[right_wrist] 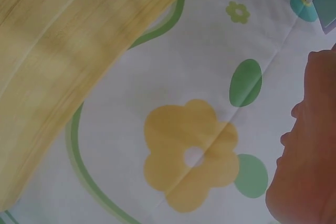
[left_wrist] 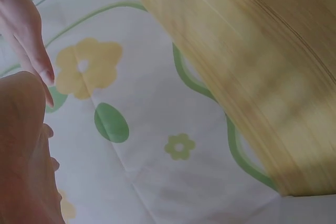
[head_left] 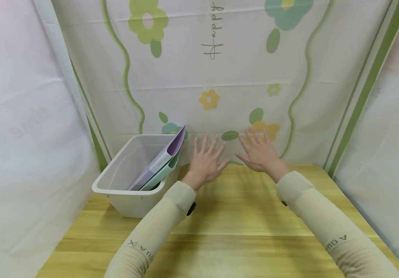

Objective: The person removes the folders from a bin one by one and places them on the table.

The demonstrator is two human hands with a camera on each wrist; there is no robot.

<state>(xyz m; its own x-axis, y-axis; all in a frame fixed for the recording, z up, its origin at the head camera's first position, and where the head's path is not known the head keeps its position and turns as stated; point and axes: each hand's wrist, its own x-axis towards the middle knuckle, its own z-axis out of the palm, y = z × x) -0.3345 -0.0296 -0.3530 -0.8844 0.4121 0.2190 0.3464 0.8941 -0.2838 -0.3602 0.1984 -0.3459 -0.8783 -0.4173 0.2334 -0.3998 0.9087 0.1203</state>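
Both hands are held out above the wooden table with fingers spread and nothing in them. The left hand is just right of a white plastic bin, apart from it. Farther right, the right hand has its back to the head camera, fingers toward the printed cloth. Leaning in the bin are a purple binder and a mint green binder, their upper ends above the rim. In the left wrist view the left hand fills the lower left; the right wrist view shows the right hand at its right edge.
A wood-grain table lies under the arms. Behind it hangs a white cloth printed with flowers and green wavy lines. More white cloth closes off the left side, and another sheet the right.
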